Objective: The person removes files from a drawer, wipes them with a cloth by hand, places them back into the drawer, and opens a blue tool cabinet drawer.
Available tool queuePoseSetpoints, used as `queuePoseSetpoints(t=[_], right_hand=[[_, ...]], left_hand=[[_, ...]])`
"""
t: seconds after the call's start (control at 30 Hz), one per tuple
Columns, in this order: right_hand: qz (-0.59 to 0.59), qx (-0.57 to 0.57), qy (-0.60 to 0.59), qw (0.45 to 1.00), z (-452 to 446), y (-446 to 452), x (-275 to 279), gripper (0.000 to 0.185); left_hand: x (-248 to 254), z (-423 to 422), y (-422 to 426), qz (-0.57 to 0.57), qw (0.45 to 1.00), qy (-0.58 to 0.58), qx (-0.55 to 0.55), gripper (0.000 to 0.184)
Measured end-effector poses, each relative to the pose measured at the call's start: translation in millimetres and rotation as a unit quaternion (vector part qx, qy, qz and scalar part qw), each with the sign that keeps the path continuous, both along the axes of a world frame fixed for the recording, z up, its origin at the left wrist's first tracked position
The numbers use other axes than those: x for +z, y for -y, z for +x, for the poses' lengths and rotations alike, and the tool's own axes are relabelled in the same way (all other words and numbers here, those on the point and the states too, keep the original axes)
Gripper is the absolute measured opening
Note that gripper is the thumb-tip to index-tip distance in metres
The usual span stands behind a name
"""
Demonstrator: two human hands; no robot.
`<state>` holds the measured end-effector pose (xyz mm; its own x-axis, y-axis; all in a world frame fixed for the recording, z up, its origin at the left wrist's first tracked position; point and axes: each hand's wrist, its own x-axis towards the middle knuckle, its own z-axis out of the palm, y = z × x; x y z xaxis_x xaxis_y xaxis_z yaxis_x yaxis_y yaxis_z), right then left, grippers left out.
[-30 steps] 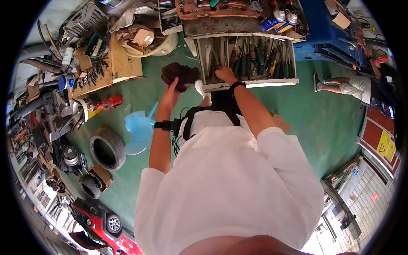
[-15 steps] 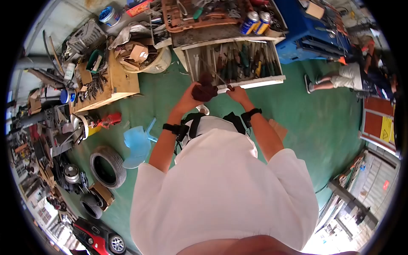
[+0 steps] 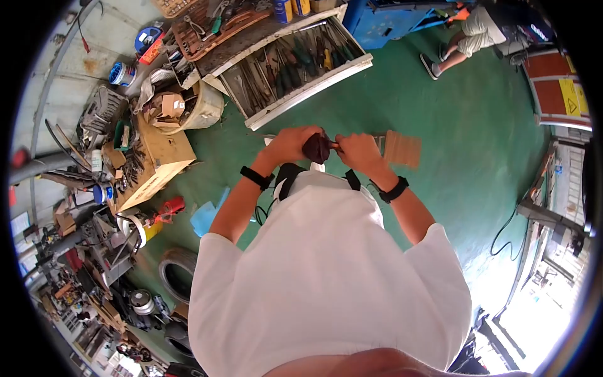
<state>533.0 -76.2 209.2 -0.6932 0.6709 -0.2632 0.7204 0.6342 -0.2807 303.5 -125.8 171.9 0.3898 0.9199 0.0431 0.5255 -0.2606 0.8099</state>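
Note:
A dark maroon cloth (image 3: 316,149) is bunched in my left hand (image 3: 295,143), whose fingers are closed round it in front of my waist. My right hand (image 3: 359,152) is closed beside it on a dark-handled tool (image 3: 335,146), which looks like a screwdriver. The cloth and my fingers hide most of this tool, and the two hands are close together. Beyond them stands a pulled-out drawer (image 3: 308,88) with several screwdrivers (image 3: 289,68) and other long tools in it. Neither hand touches the drawer.
A bin of cardboard scraps (image 3: 204,110) and a wooden cabinet (image 3: 160,154) are at left. A blue chair (image 3: 210,213) and a tyre (image 3: 171,273) are lower left. Brown cardboard (image 3: 402,149) lies on the floor at right. Another person's legs (image 3: 449,56) show at upper right.
Both hands have moved away from the drawer's front edge, closer to my body, with the cloth and tool. My view has turned, so the drawer now appears tilted and farther left.

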Motion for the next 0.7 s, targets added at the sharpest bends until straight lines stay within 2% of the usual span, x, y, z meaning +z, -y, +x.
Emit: queuePoseSetpoints(t=[0.07, 0.13, 0.17, 0.23, 0.27, 0.33, 0.4, 0.47, 0.53, 0.6, 0.63, 0.67, 0.7], right_hand=[[0.000, 0.003, 0.000, 1.000, 10, 10, 14, 0.017], [-0.020, -0.001, -0.029, 0.999, 25, 18, 17, 0.019], [-0.022, -0.006, -0.033, 0.999, 32, 23, 17, 0.019], [-0.048, -0.033, -0.105, 0.993, 42, 25, 15, 0.022], [-0.045, -0.031, -0.109, 0.993, 46, 28, 13, 0.022], [-0.032, -0.044, -0.119, 0.991, 55, 38, 10, 0.026], [-0.048, -0.053, -0.104, 0.992, 64, 43, 20, 0.025], [-0.063, -0.063, -0.084, 0.992, 84, 42, 16, 0.024], [-0.057, -0.096, -0.153, 0.982, 127, 35, 0, 0.021], [-0.032, -0.135, -0.077, 0.987, 180, 18, 11, 0.021], [-0.018, -0.195, -0.107, 0.975, 204, 17, 14, 0.019], [-0.005, -0.254, -0.136, 0.958, 223, 18, 16, 0.018], [-0.007, -0.252, -0.137, 0.958, 234, 16, 16, 0.018]], left_hand=[[6, 3, 10, 0.009, 1.000, -0.005, -0.020, 0.063], [8, -5, 19, 0.027, 0.993, -0.114, -0.014, 0.060], [10, -12, 24, 0.025, 0.992, -0.118, -0.020, 0.060], [13, -33, 28, 0.101, 0.972, -0.210, 0.017, 0.054], [13, -45, 31, 0.103, 0.971, -0.214, 0.019, 0.054], [14, -63, 36, 0.134, 0.945, -0.297, 0.021, 0.055], [20, -77, 46, 0.107, 0.943, -0.313, 0.024, 0.056], [14, -93, 52, 0.048, 0.956, -0.281, 0.074, 0.057], [3, -118, 66, 0.048, 0.943, -0.282, 0.171, 0.059], [-30, -175, 88, -0.012, 0.943, -0.127, 0.308, 0.053], [-50, -199, 102, 0.024, 0.916, -0.007, 0.399, 0.046], [-62, -212, 114, 0.058, 0.868, 0.112, 0.481, 0.041], [-54, -209, 117, 0.050, 0.811, 0.179, 0.554, 0.041]])
